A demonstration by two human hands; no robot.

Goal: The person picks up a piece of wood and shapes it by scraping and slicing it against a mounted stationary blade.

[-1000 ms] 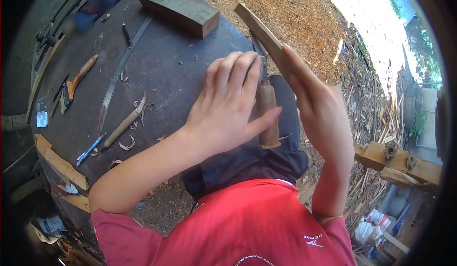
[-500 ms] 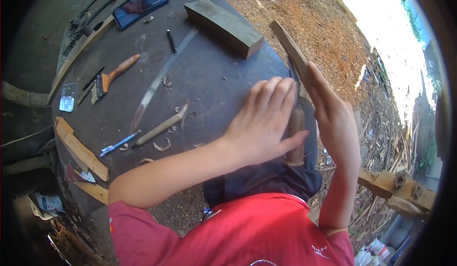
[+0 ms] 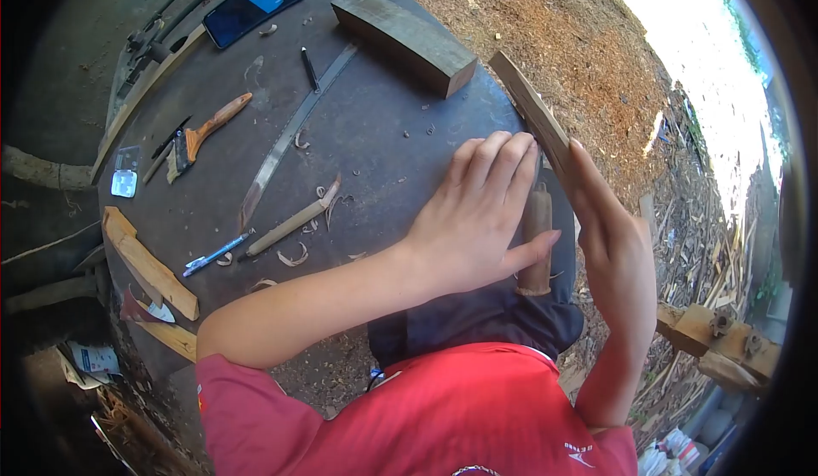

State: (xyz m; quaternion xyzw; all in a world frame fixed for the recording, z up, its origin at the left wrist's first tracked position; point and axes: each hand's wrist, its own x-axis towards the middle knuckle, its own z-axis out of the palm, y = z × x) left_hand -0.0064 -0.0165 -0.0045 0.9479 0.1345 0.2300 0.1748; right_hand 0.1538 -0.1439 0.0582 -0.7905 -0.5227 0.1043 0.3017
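Note:
My left hand point(image 3: 477, 207) lies palm down at the table's right edge, fingers extended side by side and thumb spread away. Its thumb lies across a round wooden handle point(image 3: 535, 259); what the handle joins, and anything beneath the palm, is hidden. To the right, my right hand point(image 3: 615, 229) is closed on a flat wooden slat point(image 3: 532, 105), which points up and left past the table edge. My right fingers lie along the slat, and the thumb cannot be seen. The slat's lower end is hidden by that hand.
On the dark table point(image 3: 366, 169) are a wood block point(image 3: 405, 37), phone point(image 3: 256, 5), brush point(image 3: 204, 139), long metal blade point(image 3: 298, 131), blue pen point(image 3: 215, 256), wooden-handled tool point(image 3: 294, 227), curved wood piece point(image 3: 149, 263) and shavings. Wood chips point(image 3: 588, 41) cover the ground beyond.
My right hand and the slat have shifted slightly down and right in view. My left hand keeps nearly the same place. The phone's screen now shows a different display.

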